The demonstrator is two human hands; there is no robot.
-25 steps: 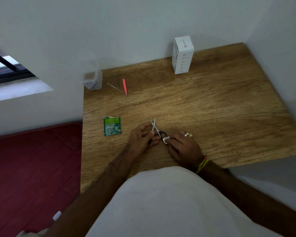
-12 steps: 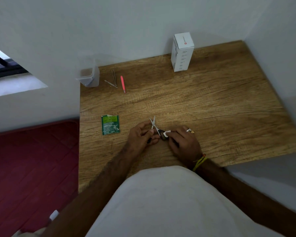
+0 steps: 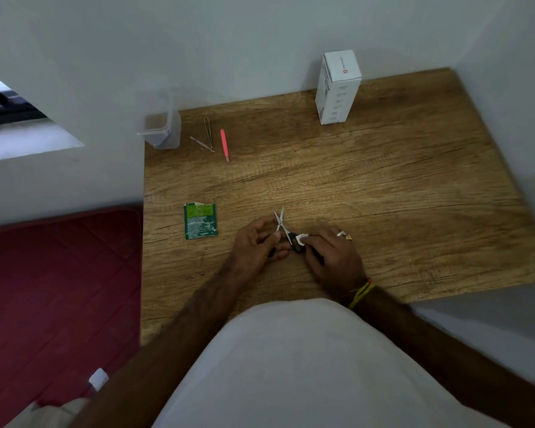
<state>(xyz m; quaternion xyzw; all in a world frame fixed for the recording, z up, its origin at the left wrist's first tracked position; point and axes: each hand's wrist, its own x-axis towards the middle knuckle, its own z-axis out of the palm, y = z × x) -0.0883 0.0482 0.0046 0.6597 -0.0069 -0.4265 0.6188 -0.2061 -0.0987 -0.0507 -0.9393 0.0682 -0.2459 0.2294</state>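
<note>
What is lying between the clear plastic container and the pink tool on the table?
In the head view, two thin metal tweezers lie there on the wooden table.

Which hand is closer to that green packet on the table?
Left. The left hand lies just right of the green packet; the right hand, pinching a white pad, sits beyond the scissors.

We see only the blades of the small steel scissors (image 3: 280,223); their black handles lie mostly hidden inside the left hand (image 3: 254,247) and the right hand (image 3: 332,256). Just right of the scissors, fingers half cover a small white scrap (image 3: 302,239). Left of the scissors, the print on the torn green foil sachet (image 3: 200,221) is too small to read.
</note>
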